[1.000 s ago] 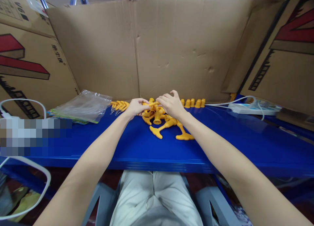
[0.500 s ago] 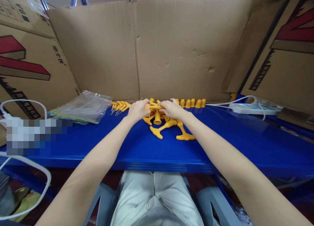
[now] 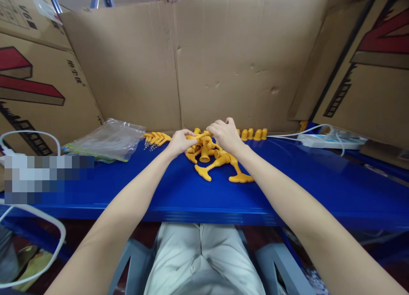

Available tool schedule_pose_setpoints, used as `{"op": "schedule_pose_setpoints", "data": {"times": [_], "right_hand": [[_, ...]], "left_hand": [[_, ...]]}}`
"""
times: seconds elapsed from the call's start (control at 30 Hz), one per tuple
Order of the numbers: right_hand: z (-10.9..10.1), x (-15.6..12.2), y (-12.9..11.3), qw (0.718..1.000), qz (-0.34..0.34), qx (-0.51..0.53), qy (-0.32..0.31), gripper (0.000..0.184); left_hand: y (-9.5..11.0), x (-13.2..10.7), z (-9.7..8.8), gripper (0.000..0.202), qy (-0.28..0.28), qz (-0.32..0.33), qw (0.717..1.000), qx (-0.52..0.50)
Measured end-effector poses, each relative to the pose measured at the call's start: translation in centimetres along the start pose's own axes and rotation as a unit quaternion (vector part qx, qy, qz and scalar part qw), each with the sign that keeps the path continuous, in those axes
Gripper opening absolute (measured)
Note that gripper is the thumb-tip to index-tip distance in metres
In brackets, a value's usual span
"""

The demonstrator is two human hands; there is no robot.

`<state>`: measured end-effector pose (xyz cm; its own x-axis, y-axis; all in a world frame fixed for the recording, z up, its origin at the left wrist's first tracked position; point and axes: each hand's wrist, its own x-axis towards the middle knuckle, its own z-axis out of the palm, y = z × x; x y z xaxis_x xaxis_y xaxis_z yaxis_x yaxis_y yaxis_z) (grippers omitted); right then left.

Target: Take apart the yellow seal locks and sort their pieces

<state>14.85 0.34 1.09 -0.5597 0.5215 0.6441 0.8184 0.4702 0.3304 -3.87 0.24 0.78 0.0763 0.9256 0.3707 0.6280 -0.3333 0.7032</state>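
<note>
Yellow pile: loose plastic parts heaped on the blue tabletop, several with flat flared feet pointing toward the person.
Yellow piece: a slim part raised at the top of the pile, spanning between both hands.
Left hand: at the pile's upper left edge, fingers curled closed round the left end of the yellow piece.
Right hand: at the pile's upper right, knuckles raised, fingers bent and clamped on the other end of the yellow piece.
Caps: a row of small yellow caps just right of the pile.
Fanned parts: a small yellow cluster just left of the pile.
Plastic bag: clear, lying flat farther left of the pile.
Power strip: white, with cables, well to the right of the pile.
Cardboard wall: upright directly behind the pile.
</note>
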Motion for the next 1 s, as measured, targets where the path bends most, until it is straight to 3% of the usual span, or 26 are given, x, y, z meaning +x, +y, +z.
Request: {"op": "schedule_pose_setpoints", "data": {"times": [0.1, 0.2, 0.4, 0.57, 0.63, 0.8, 0.9, 1.0], "right_hand": [[-0.2, 0.0, -0.1, 0.999, 0.014, -0.026, 0.039, 0.033], [0.0, -0.2, 0.4, 0.997, 0.048, -0.030, 0.057, 0.031], [1.1, -1.2, 3.4, 0.981, 0.168, -0.003, 0.092, 0.022], [2.6, -3.1, 6.9, 0.943, 0.321, 0.020, 0.086, 0.032], [3.5, -4.2, 8.0, 0.921, 0.385, 0.027, 0.046, 0.036], [5.6, -7.0, 10.0, 0.850, 0.498, 0.085, -0.148, 0.038], [6.5, -7.8, 10.9, 0.834, 0.510, 0.110, -0.181, 0.032], [7.2, -7.9, 11.7, 0.827, 0.518, 0.117, -0.183, 0.025]], "left_hand": [[0.4, -0.5, -0.2, 0.006, -0.128, -0.083, 0.984, -0.095], [0.5, -0.8, -0.4, 0.010, -0.163, -0.069, 0.979, -0.101], [-0.9, -0.2, -0.3, 0.023, -0.076, -0.038, 0.993, -0.087], [-2.0, 0.4, -0.6, 0.025, -0.022, -0.057, 0.994, -0.089], [-2.3, 0.6, -0.8, 0.026, 0.000, -0.080, 0.993, -0.092], [-3.0, 1.4, -1.1, 0.023, 0.079, -0.121, 0.977, -0.159], [-3.7, 2.0, -1.6, 0.024, 0.111, -0.132, 0.959, -0.224], [-4.4, 2.4, -2.1, 0.037, 0.118, -0.151, 0.934, -0.303]]}}
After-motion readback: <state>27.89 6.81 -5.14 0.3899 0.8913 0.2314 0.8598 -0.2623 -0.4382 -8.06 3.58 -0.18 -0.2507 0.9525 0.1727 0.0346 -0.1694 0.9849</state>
